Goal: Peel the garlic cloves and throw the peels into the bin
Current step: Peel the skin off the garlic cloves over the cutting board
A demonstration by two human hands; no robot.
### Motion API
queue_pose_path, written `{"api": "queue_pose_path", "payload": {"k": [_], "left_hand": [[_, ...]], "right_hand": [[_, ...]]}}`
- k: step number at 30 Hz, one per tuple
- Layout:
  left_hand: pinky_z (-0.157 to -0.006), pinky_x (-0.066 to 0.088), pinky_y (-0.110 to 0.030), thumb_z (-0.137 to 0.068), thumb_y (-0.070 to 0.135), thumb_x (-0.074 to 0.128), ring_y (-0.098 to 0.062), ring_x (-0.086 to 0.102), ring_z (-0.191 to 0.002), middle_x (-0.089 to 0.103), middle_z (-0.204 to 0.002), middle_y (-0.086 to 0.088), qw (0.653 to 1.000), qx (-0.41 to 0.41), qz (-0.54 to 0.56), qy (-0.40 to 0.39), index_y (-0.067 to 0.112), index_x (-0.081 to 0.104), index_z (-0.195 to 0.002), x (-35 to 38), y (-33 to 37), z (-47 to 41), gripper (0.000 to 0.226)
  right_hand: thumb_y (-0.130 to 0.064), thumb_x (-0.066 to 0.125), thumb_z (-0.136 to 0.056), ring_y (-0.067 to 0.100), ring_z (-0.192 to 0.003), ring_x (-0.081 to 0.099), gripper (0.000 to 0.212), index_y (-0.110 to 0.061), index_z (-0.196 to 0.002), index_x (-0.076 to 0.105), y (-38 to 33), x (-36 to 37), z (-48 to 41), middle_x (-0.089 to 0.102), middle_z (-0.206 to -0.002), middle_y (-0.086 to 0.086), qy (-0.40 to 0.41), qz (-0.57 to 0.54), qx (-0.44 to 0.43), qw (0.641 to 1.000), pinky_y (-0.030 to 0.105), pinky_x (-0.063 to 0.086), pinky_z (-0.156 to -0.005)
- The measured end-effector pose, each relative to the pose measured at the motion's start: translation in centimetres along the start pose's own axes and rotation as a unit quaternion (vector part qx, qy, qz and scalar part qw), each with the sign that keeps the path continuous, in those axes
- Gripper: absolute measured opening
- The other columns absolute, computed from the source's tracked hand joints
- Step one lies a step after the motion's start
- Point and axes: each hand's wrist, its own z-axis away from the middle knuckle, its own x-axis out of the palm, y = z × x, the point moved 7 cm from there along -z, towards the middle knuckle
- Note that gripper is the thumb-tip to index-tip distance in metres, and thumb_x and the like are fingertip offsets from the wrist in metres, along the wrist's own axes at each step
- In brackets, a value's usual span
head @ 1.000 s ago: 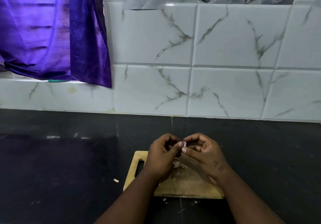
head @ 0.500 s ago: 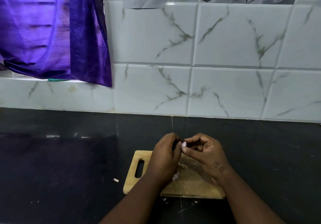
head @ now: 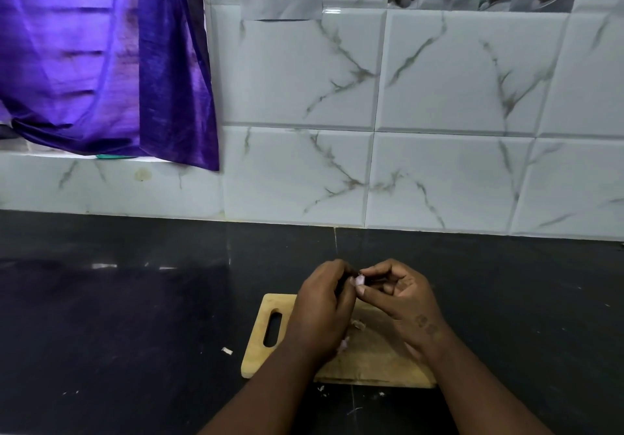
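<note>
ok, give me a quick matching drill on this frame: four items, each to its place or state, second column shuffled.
Items
1. garlic clove
2. cutting board
3. purple curtain
4. loose peel scrap

Places or states
A. hangs at upper left, against the tiled wall
B. lies on the black countertop, left of the board
C. pinched between the fingertips of both hands
D. lies flat on the countertop beneath the hands

Pairs: 1-C, 2-D, 3-A, 4-B

The left hand and right hand meet over the board's far edge.
</note>
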Motion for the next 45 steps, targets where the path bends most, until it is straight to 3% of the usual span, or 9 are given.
{"api": "queue_pose_path", "payload": {"k": [7, 11, 15, 19, 24, 28, 33, 39, 45], "left_hand": [[-0.068, 0.054, -0.034, -0.103, 0.031, 0.061, -0.008, 0.061, -0.083, 0.066, -0.091, 0.010, 1.000, -0.003, -0.006, 0.007, 0.026, 0.066, -0.098, 0.0, -0.2, -0.1, 0.008], [-0.062, 0.049, -0.023, -0.098, 0.025, 0.068, -0.009, 0.061, -0.078, 0.067, -0.085, 0.010, 0.999, 0.015, -0.036, 0.038, 0.022, 0.070, -0.094, -0.4, -0.3, -0.2, 0.006], [-0.066, 0.059, -0.033, -0.096, 0.023, 0.072, -0.009, 0.068, -0.079, 0.072, -0.084, 0.010, 0.999, -0.007, 0.022, 0.049, 0.023, 0.076, -0.094, -0.7, -0.6, -0.2, 0.004], [-0.074, 0.063, -0.037, -0.101, 0.016, 0.064, -0.008, 0.073, -0.085, 0.076, -0.090, 0.011, 0.995, -0.038, 0.085, 0.040, 0.028, 0.078, -0.099, -0.6, -1.1, -0.2, 0.019], [-0.070, 0.055, -0.017, -0.101, 0.027, 0.066, -0.005, 0.070, -0.087, 0.073, -0.091, 0.012, 0.997, -0.028, 0.065, 0.030, 0.026, 0.075, -0.099, -0.5, -0.7, -0.3, 0.009], [-0.077, 0.062, -0.028, -0.101, 0.018, 0.064, -0.006, 0.070, -0.091, 0.072, -0.097, 0.013, 0.998, -0.017, 0.060, 0.033, 0.023, 0.076, -0.103, -0.5, -1.1, -0.5, 0.013], [-0.075, 0.058, -0.018, -0.096, 0.019, 0.070, -0.002, 0.070, -0.091, 0.075, -0.095, 0.014, 0.997, -0.020, 0.061, 0.047, 0.024, 0.080, -0.102, -0.9, -0.9, -0.3, 0.013], [-0.076, 0.063, -0.026, -0.089, 0.010, 0.078, -0.002, 0.074, -0.086, 0.079, -0.090, 0.013, 0.995, -0.017, 0.062, 0.075, 0.025, 0.085, -0.099, -1.3, -1.0, -0.2, 0.019], [-0.082, 0.065, -0.033, -0.095, 0.006, 0.069, -0.004, 0.075, -0.091, 0.080, -0.095, 0.010, 0.990, -0.055, 0.110, 0.067, 0.021, 0.084, -0.103, -1.2, -1.5, -0.3, 0.023]], "right_hand": [[0.002, 0.084, -0.078, 0.032, -0.094, 0.078, 0.021, -0.002, -0.096, 0.075, 0.0, 0.0, -0.1, 0.080, -0.096, 0.016, -0.007, 0.005, 0.003, 1.000, 0.042, 0.064, -0.086], [0.003, 0.083, -0.079, 0.033, -0.094, 0.078, 0.020, 0.000, -0.096, 0.074, 0.0, 0.2, 0.0, 0.079, -0.096, 0.017, -0.009, 0.005, -0.001, 1.000, 0.044, 0.063, -0.087], [0.004, 0.083, -0.079, 0.034, -0.096, 0.077, 0.024, 0.004, -0.100, 0.071, 0.0, 0.2, 0.1, 0.079, -0.097, 0.019, -0.007, -0.026, 0.019, 0.999, 0.041, 0.064, -0.086], [0.000, 0.084, -0.077, 0.033, -0.098, 0.077, 0.028, 0.002, -0.102, 0.071, -0.2, 0.1, 0.1, 0.079, -0.099, 0.018, -0.003, -0.037, 0.032, 0.999, 0.040, 0.064, -0.086], [0.003, 0.084, -0.077, 0.031, -0.096, 0.076, 0.025, 0.002, -0.097, 0.070, 0.1, 0.0, -0.1, 0.078, -0.097, 0.017, 0.008, -0.033, 0.030, 0.999, 0.031, 0.062, -0.079], [0.001, 0.085, -0.077, 0.032, -0.094, 0.074, 0.027, 0.003, -0.099, 0.068, 0.1, 0.2, -0.1, 0.077, -0.099, 0.021, 0.004, -0.034, 0.033, 0.999, 0.036, 0.063, -0.082], [0.003, 0.084, -0.077, 0.038, -0.101, 0.072, 0.023, 0.000, -0.094, 0.069, 0.1, 0.3, 0.0, 0.076, -0.098, 0.019, -0.008, -0.018, 0.015, 1.000, 0.038, 0.062, -0.086], [0.004, 0.084, -0.077, 0.033, -0.097, 0.073, 0.020, -0.003, -0.090, 0.071, -0.3, 0.5, 0.1, 0.075, -0.096, 0.017, -0.015, -0.005, -0.008, 1.000, 0.039, 0.062, -0.087], [0.009, 0.080, -0.078, 0.025, -0.093, 0.077, 0.022, 0.002, -0.095, 0.067, -0.2, 0.5, 0.2, 0.079, -0.094, 0.013, -0.005, -0.077, 0.029, 0.997, 0.031, 0.062, -0.079]]}}
